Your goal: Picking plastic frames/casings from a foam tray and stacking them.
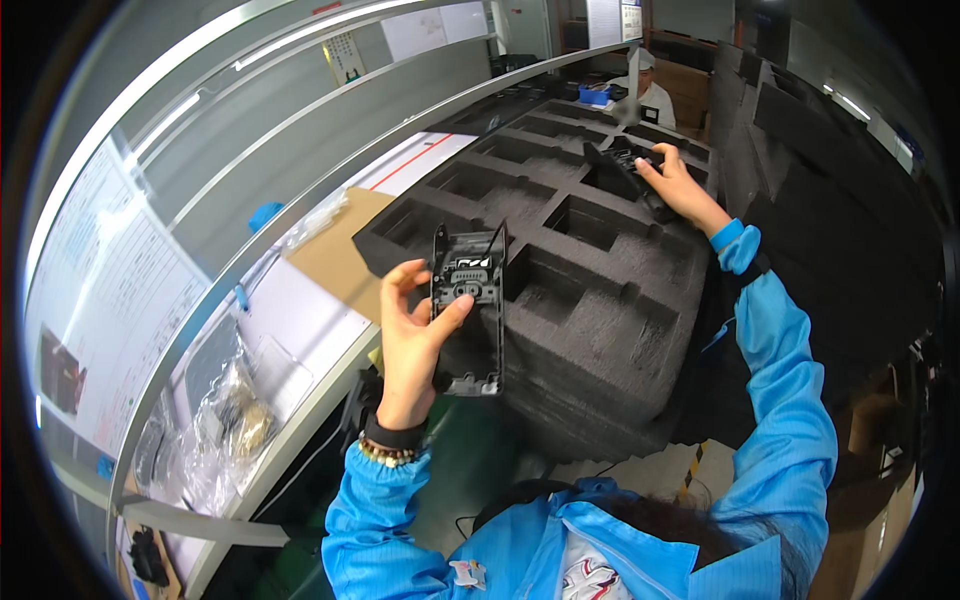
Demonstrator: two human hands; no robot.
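My left hand grips a black plastic device housing, its thumb pressed on the inner face where small molded parts show. The housing is held upright in front of the near left corner of a black foam tray with rectangular pockets. Farther off to the right, my right hand is closed on a second black housing, tilted over one of the far pockets. Whether that housing touches the foam is hard to tell. Its underside is hidden.
Stacked dark foam sheets rise on the right. Left of the tray are a brown cardboard sheet and clear plastic bags on a white bench. A metal frame rail runs above the bench. Another person sits at the far end by a blue bin.
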